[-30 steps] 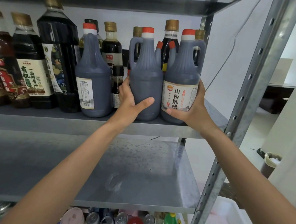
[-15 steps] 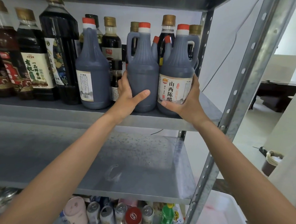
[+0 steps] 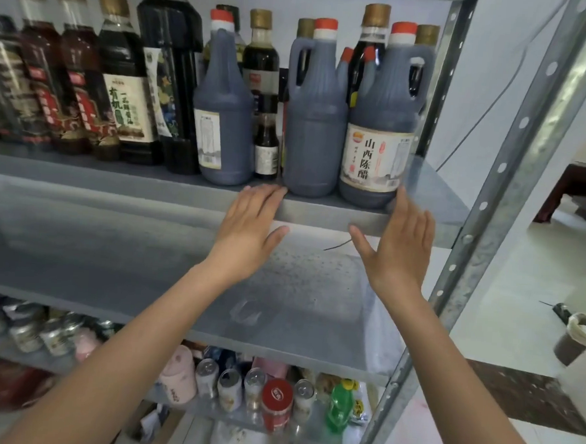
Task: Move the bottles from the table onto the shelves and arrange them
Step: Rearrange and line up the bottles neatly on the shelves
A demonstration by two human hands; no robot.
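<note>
Two dark grey vinegar jugs with red caps stand side by side at the right end of the upper shelf (image 3: 319, 215): a plain-faced jug (image 3: 315, 120) and a jug with a white label (image 3: 383, 124). A third grey jug (image 3: 224, 114) stands further left. My left hand (image 3: 250, 226) hangs just below the plain jug, fingers straight, fingertips at the shelf's front edge. My right hand (image 3: 400, 242) is below the labelled jug, fingers straight and holding nothing. Both hands are off the jugs.
Several dark sauce bottles (image 3: 121, 84) fill the left and back of the upper shelf. The middle shelf (image 3: 145, 264) is bare metal. Cans and a green bottle (image 3: 340, 405) crowd the lower shelf. A perforated steel upright (image 3: 484, 206) stands at right; a bin (image 3: 576, 338) sits on the floor.
Both hands let go of the two right-hand jugs and dropped below the shelf edge with fingers straightened. The jugs stay standing on the shelf.
</note>
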